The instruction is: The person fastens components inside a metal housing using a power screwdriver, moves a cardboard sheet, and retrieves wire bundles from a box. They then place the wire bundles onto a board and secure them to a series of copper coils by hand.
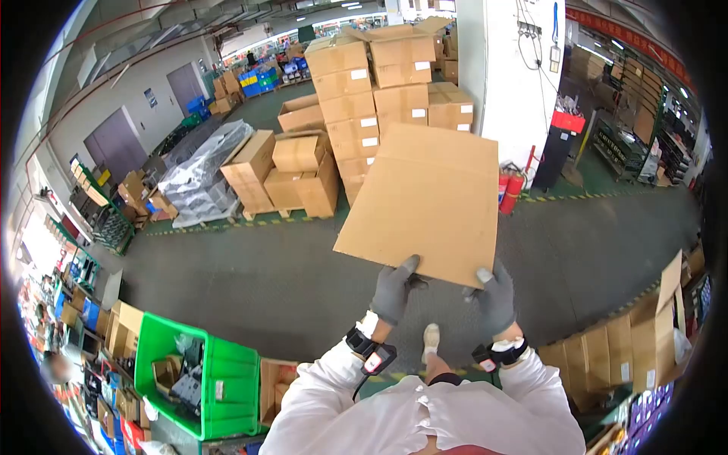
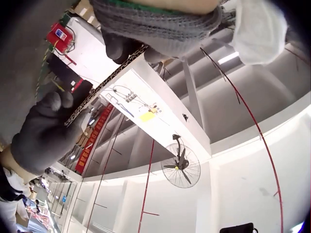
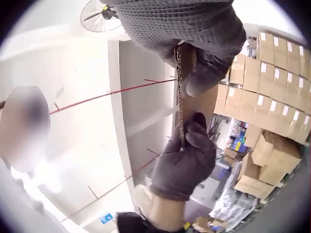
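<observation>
A flat brown cardboard sheet (image 1: 428,201) with a crease across its far part is held out in front of the body. My left hand (image 1: 393,294), in a grey glove, pinches its near edge with the thumb on top. Farther right along that edge, my gloved right hand (image 1: 497,299) grips the corner the same way. Seen edge-on in the right wrist view, the sheet (image 3: 181,104) shows its corrugated core between thumb and fingers of both hands. In the left wrist view the left hand (image 2: 155,31) is partly cut off at the top.
Stacked cartons (image 1: 345,98) stand ahead by a white pillar (image 1: 497,76), with fire extinguishers (image 1: 513,189) at its foot. A green bin (image 1: 227,387) of dark parts is at the lower left. Upright cardboard (image 1: 607,353) stands at the right. Grey floor (image 1: 250,265) runs between.
</observation>
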Demonstrator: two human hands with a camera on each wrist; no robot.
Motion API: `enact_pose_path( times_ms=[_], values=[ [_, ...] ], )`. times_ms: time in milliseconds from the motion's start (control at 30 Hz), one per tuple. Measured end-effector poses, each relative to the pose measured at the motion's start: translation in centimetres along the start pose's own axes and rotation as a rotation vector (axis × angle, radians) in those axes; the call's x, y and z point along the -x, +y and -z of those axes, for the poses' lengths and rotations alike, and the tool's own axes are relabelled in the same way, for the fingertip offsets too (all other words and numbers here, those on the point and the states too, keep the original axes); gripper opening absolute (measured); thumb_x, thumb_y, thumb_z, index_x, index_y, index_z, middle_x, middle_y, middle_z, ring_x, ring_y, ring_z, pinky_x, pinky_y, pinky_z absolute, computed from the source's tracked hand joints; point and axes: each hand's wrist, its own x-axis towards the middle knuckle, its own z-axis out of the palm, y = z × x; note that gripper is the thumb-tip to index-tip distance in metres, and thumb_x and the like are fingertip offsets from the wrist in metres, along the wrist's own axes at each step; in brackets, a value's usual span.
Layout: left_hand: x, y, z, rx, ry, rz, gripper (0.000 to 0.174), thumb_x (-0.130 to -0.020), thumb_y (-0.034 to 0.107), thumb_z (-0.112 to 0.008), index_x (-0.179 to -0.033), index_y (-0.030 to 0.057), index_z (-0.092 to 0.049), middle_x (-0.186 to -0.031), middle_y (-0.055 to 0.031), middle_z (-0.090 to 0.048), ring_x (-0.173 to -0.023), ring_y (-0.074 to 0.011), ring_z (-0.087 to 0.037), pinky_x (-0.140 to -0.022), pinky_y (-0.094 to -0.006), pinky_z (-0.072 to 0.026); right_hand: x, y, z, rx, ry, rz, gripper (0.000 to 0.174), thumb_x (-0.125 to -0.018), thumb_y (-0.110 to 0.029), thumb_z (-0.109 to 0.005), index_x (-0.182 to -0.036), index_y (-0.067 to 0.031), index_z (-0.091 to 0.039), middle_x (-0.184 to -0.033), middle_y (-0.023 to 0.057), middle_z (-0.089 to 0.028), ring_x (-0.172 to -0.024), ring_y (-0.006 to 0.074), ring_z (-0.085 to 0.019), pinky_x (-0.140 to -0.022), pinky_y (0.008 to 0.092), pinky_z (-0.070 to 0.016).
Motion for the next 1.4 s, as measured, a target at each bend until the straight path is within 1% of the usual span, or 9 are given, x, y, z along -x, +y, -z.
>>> enact_pose_path(
  times_ms=[233, 567, 633, 800, 933, 1167, 1233, 1367, 1400],
  values=[
    [-21.9, 4.1, 1.1, -0.871, -0.335, -0.137, 0.051, -0.088, 0.023, -0.062, -0.128, -0.0034, -0.045, -0.113, -0.0118, -0.06, -0.096, -0.0163, -0.059, -0.085, -0.0282, -0.0471, -27.5, -11.6, 1.4, -0.005, -0.062, 0.355, 0.051, -0.085, -0.028, -0.057, -0.126, 0.0019, -0.047, -0.078, 0.005, -0.061, -0.051, 0.0095, -0.052, -0.044, 0.0228, -0.0409],
    [-43.1, 17.6, 4.9, -1.478, 0.314, -0.753, 0.052, -0.081, 0.027, -0.068, -0.124, 0.0047, -0.049, -0.11, -0.0101, -0.059, -0.091, -0.0207, -0.06, -0.073, -0.0318, -0.0499, -72.0, -19.5, -3.5, -0.341, -0.341, 0.294, 0.02, -0.09, -0.012, -0.053, -0.101, 0.0041, -0.054, -0.093, 0.0131, -0.062, -0.062, 0.0145, -0.052, -0.056, 0.0228, -0.0466],
    [-48.3, 20.6, 4.7, -1.542, 0.431, -0.919, 0.055, -0.08, 0.025, -0.066, -0.126, 0.0029, -0.045, -0.117, -0.0197, -0.054, -0.099, -0.0326, -0.057, -0.083, -0.0369, -0.048, -78.6, -20.4, -5.2, 0.072, -0.314, 0.575, 0.016, -0.091, -0.011, -0.052, -0.097, 0.0042, -0.052, -0.089, 0.0171, -0.062, -0.063, 0.0157, -0.054, -0.055, 0.0226, -0.0484],
    [-63.6, 28.4, 3.8, -1.464, 0.497, -1.242, 0.052, -0.081, 0.024, -0.064, -0.126, 0.0055, -0.047, -0.115, -0.0127, -0.055, -0.094, -0.0253, -0.059, -0.075, -0.0348, -0.0496, -92.4, -23.8, -8.5, -0.277, -0.487, 0.18, 0.025, -0.094, -0.015, -0.049, -0.11, 0.0037, -0.053, -0.088, 0.012, -0.061, -0.061, 0.0136, -0.053, -0.059, 0.0226, -0.0489],
    [-75.7, 34.7, 2.3, -1.636, 0.584, -1.366, 0.044, -0.084, 0.025, -0.059, -0.123, 0.0065, -0.05, -0.117, -0.0126, -0.056, -0.103, -0.0298, -0.056, -0.085, -0.0381, -0.0457, -99.2, -25.1, -9.1, 1.179, 0.036, 0.263, 0.054, -0.082, -0.032, -0.059, -0.121, 0.0034, -0.049, -0.094, 0.0131, -0.062, -0.071, 0.0179, -0.062, -0.051, 0.0317, -0.0494],
    [-91.1, 38.8, -0.8, -2.242, 0.381, -1.014, 0.048, -0.089, 0.042, -0.048, -0.125, 0.0106, -0.051, -0.115, -0.0132, -0.059, -0.112, -0.0314, -0.052, -0.098, -0.0416, -0.0363, -103.1, -20.4, 0.2, 1.051, 0.33, 0.973, 0.07, -0.08, -0.034, -0.064, -0.136, -0.0017, -0.037, -0.132, 0.0188, -0.046, -0.113, 0.031, -0.052, -0.094, 0.0378, -0.0415],
    [-93.5, 38.5, -3.7, -2.302, 0.266, -0.29, 0.053, -0.091, 0.05, -0.039, -0.127, 0.0124, -0.05, -0.115, -0.0128, -0.06, -0.114, -0.0317, -0.051, -0.099, -0.0428, -0.0355, -106.1, -19.0, 2.7, 1.153, 0.681, 1.206, 0.073, -0.081, -0.036, -0.064, -0.137, -0.0002, -0.033, -0.13, 0.0197, -0.046, -0.111, 0.0292, -0.052, -0.092, 0.0364, -0.0438],
    [-95.3, 37.4, -9.6, -2.381, 0.004, 0.044, 0.053, -0.092, 0.05, -0.037, -0.131, 0.0156, -0.047, -0.122, -0.0145, -0.056, -0.116, -0.0309, -0.05, -0.1, -0.0416, -0.0353, -108.1, -18.9, 0.9, 0.422, 0.224, 0.617, 0.068, -0.083, -0.036, -0.062, -0.133, 0.0009, -0.037, -0.124, 0.017, -0.049, -0.108, 0.0247, -0.054, -0.089, 0.0325, -0.0459],
    [-101.8, 37.2, -2.0, -2.543, -0.394, -0.314, 0.049, -0.091, 0.044, -0.042, -0.132, 0.0178, -0.046, -0.124, -0.0137, -0.055, -0.114, -0.0318, -0.052, -0.1, -0.04, -0.0365, -109.0, -18.9, 0.6, 0.274, 0.018, 0.553, 0.064, -0.083, -0.036, -0.062, -0.131, 0.0003, -0.039, -0.12, 0.0146, -0.051, -0.106, 0.0219, -0.054, -0.087, 0.0305, -0.0463]
  ],
)
